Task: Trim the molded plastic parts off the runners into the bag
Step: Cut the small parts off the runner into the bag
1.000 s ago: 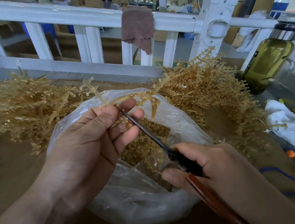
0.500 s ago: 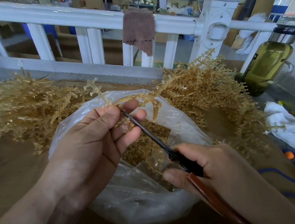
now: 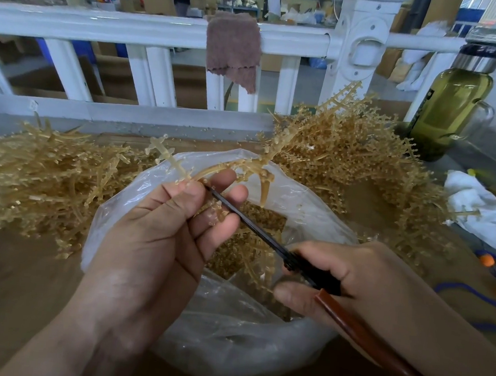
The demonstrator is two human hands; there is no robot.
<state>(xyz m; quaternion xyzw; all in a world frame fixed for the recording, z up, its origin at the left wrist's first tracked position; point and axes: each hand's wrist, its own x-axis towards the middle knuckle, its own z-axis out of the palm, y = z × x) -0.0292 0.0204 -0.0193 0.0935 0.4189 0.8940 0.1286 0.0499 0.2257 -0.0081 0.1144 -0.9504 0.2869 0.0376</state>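
Observation:
My left hand (image 3: pixel 159 240) holds a tan branching plastic runner (image 3: pixel 230 168) over the open clear plastic bag (image 3: pixel 228 349), fingers curled round its stem. My right hand (image 3: pixel 352 279) grips scissors (image 3: pixel 250 222) with dark blades and brown handles. The blade tips reach between my left fingers at the runner. Small tan trimmed parts (image 3: pixel 256 218) lie inside the bag. The runner's lower branches are partly hidden behind my left hand.
A heap of tan runners (image 3: pixel 43 177) lies at the left, a taller heap (image 3: pixel 347 154) at the back right. A white railing (image 3: pixel 152 29) with a brown cloth (image 3: pixel 234 47) runs behind. A green bottle (image 3: pixel 452 106) and white rag (image 3: pixel 482 212) sit right.
Almost nothing differs. My hands, the runner and the scissors keep nearly the same pose over the bag, with only a slight shift of the view.

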